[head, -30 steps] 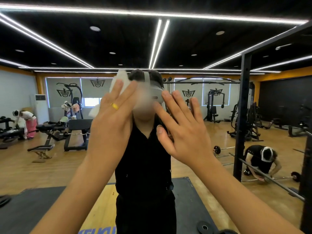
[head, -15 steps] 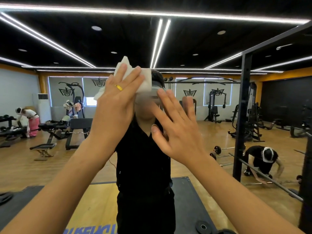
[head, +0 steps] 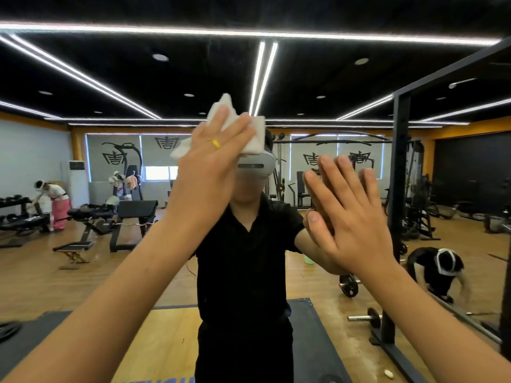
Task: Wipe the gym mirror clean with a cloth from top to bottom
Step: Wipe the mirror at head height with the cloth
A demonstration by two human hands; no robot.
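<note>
The left hand (head: 210, 167) is flat, its straight fingers pressing a white cloth (head: 250, 134) onto the gym mirror (head: 318, 78). The cloth pokes out above the fingertips. Beside it and a bit lower, the right hand (head: 349, 217) lies flat on the glass and holds nothing (it may leave smudges). To wipe well, press evenly and slide straight down in neat, overlapping rows.

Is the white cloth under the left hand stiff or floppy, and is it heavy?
Probably floppy: the cloth shows crumpled, drooping corners beside the left hand. Likely light, since flat fingers alone pin it to the mirror.
</note>
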